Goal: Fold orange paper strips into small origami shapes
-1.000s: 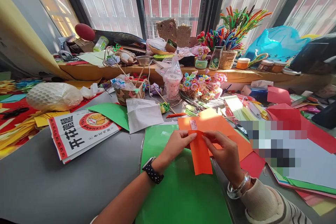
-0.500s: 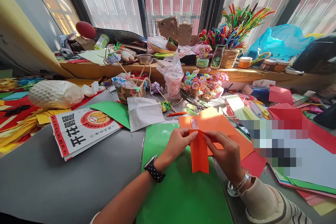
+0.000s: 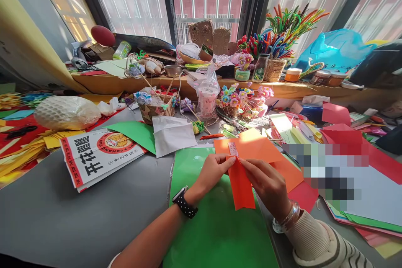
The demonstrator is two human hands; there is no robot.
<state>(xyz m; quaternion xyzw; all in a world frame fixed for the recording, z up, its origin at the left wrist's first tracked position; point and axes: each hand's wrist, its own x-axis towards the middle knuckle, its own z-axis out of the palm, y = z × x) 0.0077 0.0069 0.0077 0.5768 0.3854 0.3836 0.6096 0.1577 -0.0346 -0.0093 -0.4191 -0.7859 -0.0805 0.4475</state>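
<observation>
Both of my hands hold a narrow strip of orange paper [image 3: 241,186] by its top edge, above a large green sheet [image 3: 216,226] on the grey table. My left hand [image 3: 211,172] pinches the top left corner and wears a black watch at the wrist. My right hand [image 3: 266,184] pinches the top right edge, its fingers lying over the strip's right side; a bracelet sits on that wrist. Just behind the strip lies a bigger orange sheet [image 3: 254,147] with a small sticker on it.
A printed paper bag [image 3: 96,157], a green sheet and a white pouch [image 3: 172,134] lie to the left. Baskets of paper flowers [image 3: 241,102], a plastic cup [image 3: 206,100] and pipe cleaners [image 3: 282,25] crowd the back. Red and coloured sheets [image 3: 345,140] pile up on the right.
My right hand has slid left along the strip's top edge toward my left hand. The strip has tilted slightly, its lower end swinging right.
</observation>
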